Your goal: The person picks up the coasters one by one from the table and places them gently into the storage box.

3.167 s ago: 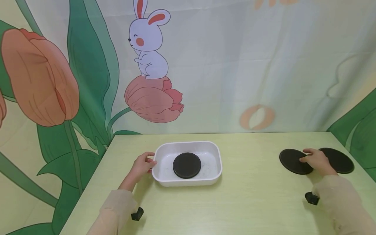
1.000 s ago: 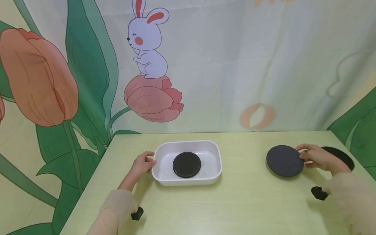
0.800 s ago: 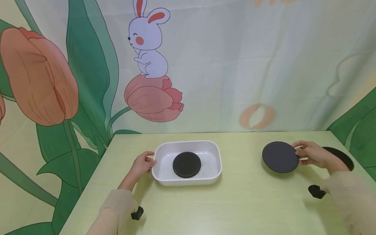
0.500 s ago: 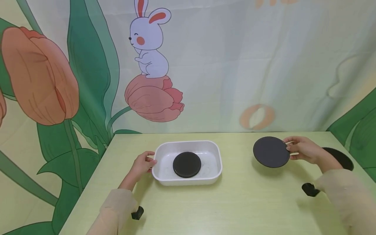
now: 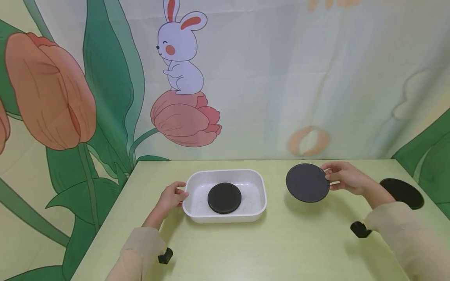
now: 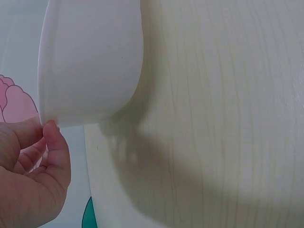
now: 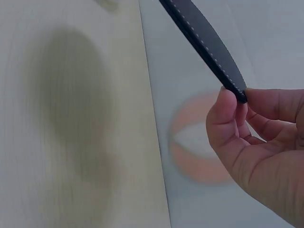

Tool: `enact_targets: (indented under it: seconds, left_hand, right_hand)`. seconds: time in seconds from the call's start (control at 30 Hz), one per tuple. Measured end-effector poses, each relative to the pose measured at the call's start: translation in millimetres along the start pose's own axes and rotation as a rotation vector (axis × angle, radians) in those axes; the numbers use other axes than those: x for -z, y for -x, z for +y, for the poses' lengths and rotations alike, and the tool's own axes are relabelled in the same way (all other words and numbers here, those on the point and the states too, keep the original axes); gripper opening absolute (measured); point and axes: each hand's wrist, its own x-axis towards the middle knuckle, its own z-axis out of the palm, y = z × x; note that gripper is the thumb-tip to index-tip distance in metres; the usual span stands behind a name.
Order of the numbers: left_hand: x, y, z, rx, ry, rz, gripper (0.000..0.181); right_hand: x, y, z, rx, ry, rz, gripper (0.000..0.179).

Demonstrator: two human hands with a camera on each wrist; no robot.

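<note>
My left hand (image 5: 171, 198) pinches the left rim of a white rectangular tray (image 5: 225, 218); in the left wrist view, thumb and finger meet at the tray's corner (image 6: 90, 71). Inside the tray lies a round black coaster (image 5: 224, 198). To the tray's right, my right hand (image 5: 346, 179) holds another round black coaster (image 5: 307, 182) by its edge, raised above the table and tilted, its shadow below. Pale stitching runs around this coaster's rim (image 7: 209, 50) in the right wrist view, where thumb and fingers grip its lower end.
A third round black coaster (image 5: 402, 193) lies on the light wooden table (image 5: 281, 249) at the far right, partly behind the right forearm. A printed cloth (image 5: 246, 78) with a rabbit and tulips hangs behind the table's back edge.
My right hand has picked the coaster up off the table from beside the far-right one and carried it left toward the tray. The left hand and tray stay in place.
</note>
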Motion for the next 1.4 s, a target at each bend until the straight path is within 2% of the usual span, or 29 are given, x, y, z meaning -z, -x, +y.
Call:
enact_targets:
  seconds: [0.4, 0.77, 1.4]
  left_hand:
    - [0.5, -3.3, -4.3, -0.005, -0.012, 0.004, 0.039]
    - [1.1, -2.9, -2.8, -0.007, -0.003, 0.008, 0.039]
    - [0.3, -2.7, -1.4, 0.017, -0.015, 0.006, 0.04]
  right_hand:
    - [-42, -16.2, -20, 0.022, -0.059, -0.077, 0.018]
    - [-76, -35.9, -32, 0.015, -0.069, -0.082, 0.02]
    - [-119, -63.7, -39, -0.002, -0.119, -0.111, 0.027]
